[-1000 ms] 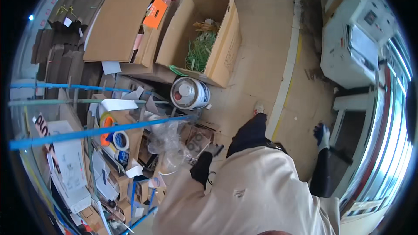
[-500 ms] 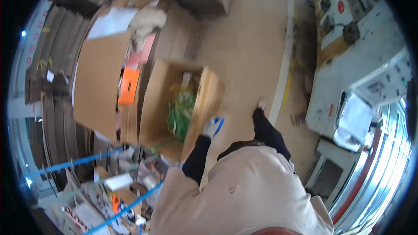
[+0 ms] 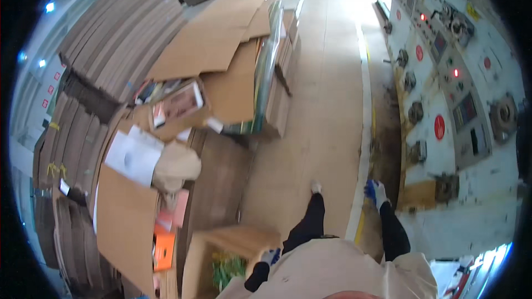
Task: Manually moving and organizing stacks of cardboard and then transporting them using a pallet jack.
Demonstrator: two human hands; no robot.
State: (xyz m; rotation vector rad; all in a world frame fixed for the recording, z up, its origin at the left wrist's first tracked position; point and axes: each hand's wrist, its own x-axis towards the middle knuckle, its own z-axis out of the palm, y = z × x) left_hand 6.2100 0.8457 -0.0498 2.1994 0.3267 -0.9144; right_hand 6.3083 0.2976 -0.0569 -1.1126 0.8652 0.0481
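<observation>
My left hand (image 3: 270, 256), in a white glove with blue on it, hangs low beside my body, next to an open cardboard box (image 3: 238, 236) with green stringy material (image 3: 228, 270) inside. Its fingers look loosely apart, and I see nothing held. My right hand (image 3: 376, 192), gloved the same way, swings forward on the right, over the yellow floor line and short of the machine. Its fingers are loosely bent, with no object visible in them. Both hands are small and slightly blurred.
Left of the walkway (image 3: 310, 105) stand a pallet-like stack with flat cardboard (image 3: 124, 216), an orange box (image 3: 163, 251), and a cardboard-covered pile (image 3: 205, 44). Tall cardboard stacks (image 3: 116, 27) rise behind. A long machine (image 3: 432, 133) with knobs and red lights lines the right.
I have walked forward, and the view has tilted up. The open box has slid to the lower edge. My right hand has come into sight; my left hand is lower in view.
</observation>
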